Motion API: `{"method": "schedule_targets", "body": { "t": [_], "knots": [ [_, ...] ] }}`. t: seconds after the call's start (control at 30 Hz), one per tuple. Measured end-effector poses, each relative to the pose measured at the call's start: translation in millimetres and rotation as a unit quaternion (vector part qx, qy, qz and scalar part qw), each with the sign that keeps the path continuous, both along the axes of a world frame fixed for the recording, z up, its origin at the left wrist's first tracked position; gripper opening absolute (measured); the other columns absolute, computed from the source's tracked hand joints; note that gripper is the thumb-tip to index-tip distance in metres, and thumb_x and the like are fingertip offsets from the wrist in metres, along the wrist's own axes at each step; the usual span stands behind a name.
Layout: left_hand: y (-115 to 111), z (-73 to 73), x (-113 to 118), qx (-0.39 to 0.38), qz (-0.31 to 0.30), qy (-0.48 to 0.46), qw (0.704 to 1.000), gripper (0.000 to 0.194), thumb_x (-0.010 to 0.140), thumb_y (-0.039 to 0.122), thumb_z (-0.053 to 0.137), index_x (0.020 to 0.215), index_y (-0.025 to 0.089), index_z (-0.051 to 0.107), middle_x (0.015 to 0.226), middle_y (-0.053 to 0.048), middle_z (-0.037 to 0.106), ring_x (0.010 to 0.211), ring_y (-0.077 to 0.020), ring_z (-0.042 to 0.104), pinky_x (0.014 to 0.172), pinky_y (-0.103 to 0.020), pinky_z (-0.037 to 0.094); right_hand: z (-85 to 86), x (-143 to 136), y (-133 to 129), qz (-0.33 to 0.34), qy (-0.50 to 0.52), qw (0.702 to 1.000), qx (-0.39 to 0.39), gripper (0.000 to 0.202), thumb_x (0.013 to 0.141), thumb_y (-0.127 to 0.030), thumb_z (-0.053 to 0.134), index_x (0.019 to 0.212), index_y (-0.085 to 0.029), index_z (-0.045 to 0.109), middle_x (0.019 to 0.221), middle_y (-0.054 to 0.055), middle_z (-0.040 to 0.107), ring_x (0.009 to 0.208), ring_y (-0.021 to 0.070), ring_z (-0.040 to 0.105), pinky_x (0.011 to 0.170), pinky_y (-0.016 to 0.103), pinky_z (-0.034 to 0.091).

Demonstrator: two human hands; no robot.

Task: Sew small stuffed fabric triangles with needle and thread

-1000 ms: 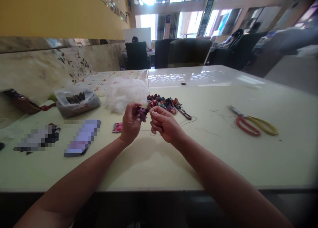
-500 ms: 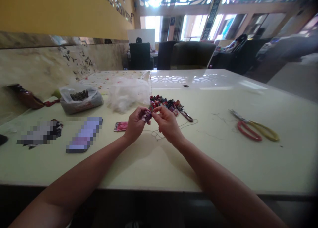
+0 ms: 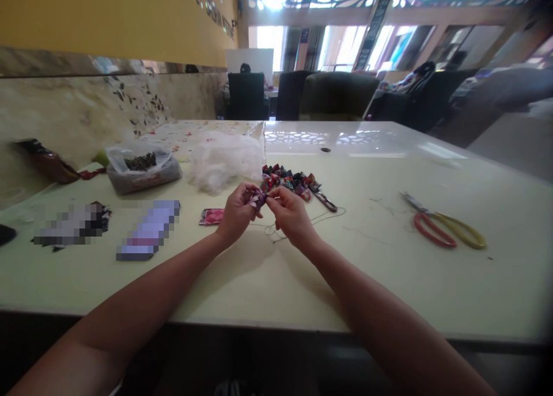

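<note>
My left hand (image 3: 237, 212) is closed on a small purple patterned fabric piece (image 3: 258, 198) above the middle of the table. The fingertips of my right hand (image 3: 288, 212) pinch the right edge of the same piece. Just behind my hands lies a pile of small colourful fabric pieces (image 3: 289, 180), with small snips (image 3: 326, 201) at its right. Loose thread (image 3: 276, 233) curls on the table below my right hand. A pink patterned fabric piece (image 3: 211, 216) lies left of my left wrist.
Scissors with red and yellow handles (image 3: 447, 229) lie at the right. White stuffing (image 3: 216, 166) and a plastic bag with dark contents (image 3: 142, 174) stand at the back left. A blurred phone-like object (image 3: 149, 232) and dark fabric (image 3: 101, 217) lie at the left. People sit beyond the table (image 3: 302, 298).
More of the purple fabric shows between my fingers, and the green bit seen at my right fingertips is no longer visible. The view has shifted slightly.
</note>
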State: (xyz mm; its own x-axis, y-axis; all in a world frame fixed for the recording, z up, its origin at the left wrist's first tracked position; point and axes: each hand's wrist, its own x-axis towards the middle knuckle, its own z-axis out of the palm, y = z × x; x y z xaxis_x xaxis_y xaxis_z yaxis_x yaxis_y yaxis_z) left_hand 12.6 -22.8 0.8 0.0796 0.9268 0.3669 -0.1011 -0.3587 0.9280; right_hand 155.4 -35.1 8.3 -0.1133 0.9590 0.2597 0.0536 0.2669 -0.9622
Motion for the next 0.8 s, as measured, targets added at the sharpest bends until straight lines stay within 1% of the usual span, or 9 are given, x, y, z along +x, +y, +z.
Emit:
{"method": "schedule_targets", "body": {
  "t": [0.13,0.23,0.33,0.43,0.53,0.6,0.67,0.73,0.8],
  "knots": [
    [-1,-0.6,-1,-0.019,-0.067,-0.019,0.997,0.032,0.079,0.016,0.061,0.11,0.02,0.056,0.075,0.004,0.059,0.055,-0.0058,0.058,0.061,-0.024,0.059,4.1,1,0,0.016,0.066,0.995,-0.073,0.019,0.078,-0.035,0.061,0.075,-0.02,0.05,0.052,-0.008,0.047,0.038,0.0061,0.039,0.034,0.02,0.033],
    [-1,-0.8,-2,-0.039,-0.099,-0.039,0.994,0.04,0.078,0.018,0.062,0.117,0.022,0.057,0.086,0.002,0.063,0.067,-0.0084,0.064,0.068,-0.026,0.061,8.5,1,-2,0.017,0.099,0.989,-0.11,0.019,0.075,-0.034,0.063,0.074,-0.02,0.05,0.048,-0.01,0.043,0.036,0.005,0.036,0.033,0.019,0.034],
    [0,-1.2,-2,-0.047,-0.1,-0.036,0.993,0.03,0.078,0.021,0.064,0.108,0.019,0.062,0.087,0.0,0.064,0.067,-0.0089,0.065,0.065,-0.024,0.059,9.8,0,-3,0.021,0.107,0.987,-0.119,0.019,0.074,-0.033,0.063,0.074,-0.02,0.051,0.047,-0.01,0.042,0.036,0.0048,0.035,0.033,0.019,0.034],
    [3,-2.4,-2,-0.053,-0.077,-0.025,0.995,0.018,0.079,0.023,0.067,0.095,0.016,0.062,0.078,0.0,0.063,0.06,-0.0075,0.062,0.06,-0.022,0.057,5.2,-1,-2,0.026,0.101,0.989,-0.106,0.018,0.074,-0.033,0.062,0.074,-0.02,0.05,0.049,-0.01,0.045,0.036,0.0049,0.036,0.033,0.019,0.032],
    [5,-4.1,-1,-0.073,-0.061,-0.014,0.995,0.016,0.075,0.019,0.069,0.088,0.015,0.062,0.071,0.001,0.062,0.057,-0.007,0.059,0.058,-0.022,0.057,-1.9,-2,2,0.029,0.075,0.992,-0.096,0.016,0.076,-0.033,0.06,0.076,-0.02,0.05,0.052,-0.008,0.048,0.038,0.0059,0.038,0.035,0.02,0.032],
    [6,-4.9,-1,-0.086,-0.049,-0.01,0.995,0.016,0.074,0.018,0.069,0.087,0.015,0.061,0.066,0.003,0.061,0.052,-0.0062,0.056,0.055,-0.023,0.058,-4.2,-1,3,0.007,0.03,0.997,-0.067,0.016,0.079,-0.034,0.059,0.077,-0.021,0.05,0.054,-0.008,0.049,0.04,0.0067,0.038,0.038,0.02,0.03],
    [6,-5.0,-2,-0.09,-0.029,-0.007,0.995,0.013,0.076,0.019,0.067,0.086,0.015,0.06,0.059,0.005,0.057,0.045,-0.005,0.051,0.052,-0.023,0.057,-2.7,1,3,-0.031,-0.033,0.999,0.0,0.016,0.082,-0.034,0.06,0.081,-0.021,0.05,0.052,-0.008,0.045,0.043,0.0078,0.037,0.044,0.021,0.027],
    [5,-4.2,-2,-0.087,-0.002,0.009,0.996,0.01,0.076,0.019,0.065,0.084,0.015,0.059,0.055,0.007,0.054,0.041,-0.0044,0.047,0.048,-0.022,0.055,1.5,2,0,-0.053,-0.101,0.991,0.065,0.016,0.084,-0.034,0.061,0.084,-0.022,0.051,0.049,-0.009,0.039,0.046,0.0092,0.036,0.048,0.023,0.025],
    [3,-3.0,-1,-0.083,0.019,0.04,0.996,0.009,0.074,0.016,0.065,0.082,0.016,0.059,0.057,0.006,0.056,0.041,-0.0045,0.048,0.044,-0.019,0.052,6.0,1,-4,-0.057,-0.171,0.979,0.097,0.014,0.085,-0.033,0.062,0.085,-0.022,0.052,0.049,-0.009,0.039,0.048,0.0105,0.036,0.052,0.024,0.024]
  ]
}}
